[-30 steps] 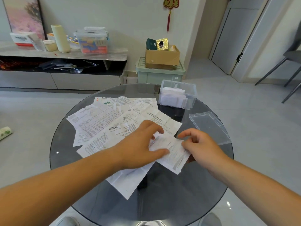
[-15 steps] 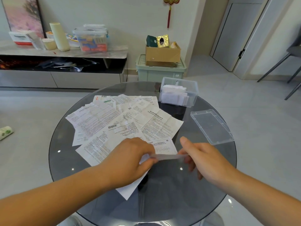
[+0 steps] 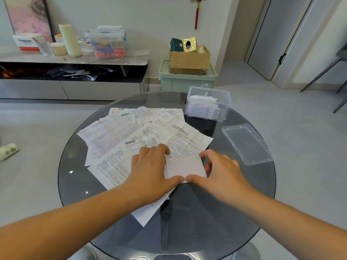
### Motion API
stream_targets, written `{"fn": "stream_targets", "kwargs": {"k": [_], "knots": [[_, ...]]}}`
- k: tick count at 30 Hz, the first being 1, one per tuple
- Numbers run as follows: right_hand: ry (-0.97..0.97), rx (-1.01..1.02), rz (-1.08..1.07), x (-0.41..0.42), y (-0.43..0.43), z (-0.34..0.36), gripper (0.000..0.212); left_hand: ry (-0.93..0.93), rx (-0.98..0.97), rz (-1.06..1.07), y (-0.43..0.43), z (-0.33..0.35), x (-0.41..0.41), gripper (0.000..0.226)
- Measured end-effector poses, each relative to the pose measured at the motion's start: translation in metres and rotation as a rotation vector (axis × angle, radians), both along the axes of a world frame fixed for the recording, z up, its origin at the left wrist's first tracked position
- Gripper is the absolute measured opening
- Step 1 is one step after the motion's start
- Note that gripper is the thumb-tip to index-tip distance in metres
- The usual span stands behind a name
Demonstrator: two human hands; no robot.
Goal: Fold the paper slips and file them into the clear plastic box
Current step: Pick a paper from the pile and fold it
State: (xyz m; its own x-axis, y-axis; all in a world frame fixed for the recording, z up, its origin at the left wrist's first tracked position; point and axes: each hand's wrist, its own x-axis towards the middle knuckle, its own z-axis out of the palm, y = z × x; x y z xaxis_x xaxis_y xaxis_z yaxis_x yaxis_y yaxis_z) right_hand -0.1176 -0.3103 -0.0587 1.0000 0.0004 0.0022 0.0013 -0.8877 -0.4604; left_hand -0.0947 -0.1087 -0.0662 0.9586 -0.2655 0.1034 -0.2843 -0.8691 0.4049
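Between left hand (image 3: 150, 166) and right hand (image 3: 223, 171), both open and pressing, the paper slip (image 3: 185, 167) seems mid-crease; next, pinch it toward the clear plastic box (image 3: 208, 104) beyond.

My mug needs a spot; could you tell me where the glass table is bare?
Bare glass table: the near side, up to the left hand and right hand, and the left rim beside the paper slips. Crowded: the middle, under slips; far right holds clear box and lid.

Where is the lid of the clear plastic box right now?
Head view: the clear lid lies flat at the right edge of the glass table, in front of the clear plastic box and right of the right hand.
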Motion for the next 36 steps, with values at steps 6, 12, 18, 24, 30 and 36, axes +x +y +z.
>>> {"fn": "stream_targets", "kwargs": {"k": [6, 12, 18, 24, 30, 36], "knots": [[0.056, -0.082, -0.052, 0.003, -0.004, 0.001, 0.076, 0.015, 0.144, -0.093, 0.005, -0.001, 0.0, 0.047], [0.118, 0.001, 0.005, 0.005, -0.02, 0.007, 0.06, 0.075, 0.217, -0.192, 0.012, 0.012, 0.005, 0.044], [0.12, -0.005, 0.13, 0.006, -0.019, 0.003, 0.029, 0.168, 0.143, -0.181, 0.001, 0.031, 0.019, 0.058], [0.115, 0.009, 0.18, 0.005, -0.02, 0.002, 0.027, 0.285, 0.154, -0.169, -0.014, 0.038, 0.026, 0.06], [0.148, 0.044, 0.191, 0.007, -0.024, 0.002, 0.026, 0.32, 0.01, -0.171, -0.018, 0.037, 0.032, 0.032], [0.107, 0.263, 0.141, 0.01, -0.023, 0.003, 0.016, 0.431, -0.326, -0.106, -0.013, 0.039, 0.039, 0.017]]}}
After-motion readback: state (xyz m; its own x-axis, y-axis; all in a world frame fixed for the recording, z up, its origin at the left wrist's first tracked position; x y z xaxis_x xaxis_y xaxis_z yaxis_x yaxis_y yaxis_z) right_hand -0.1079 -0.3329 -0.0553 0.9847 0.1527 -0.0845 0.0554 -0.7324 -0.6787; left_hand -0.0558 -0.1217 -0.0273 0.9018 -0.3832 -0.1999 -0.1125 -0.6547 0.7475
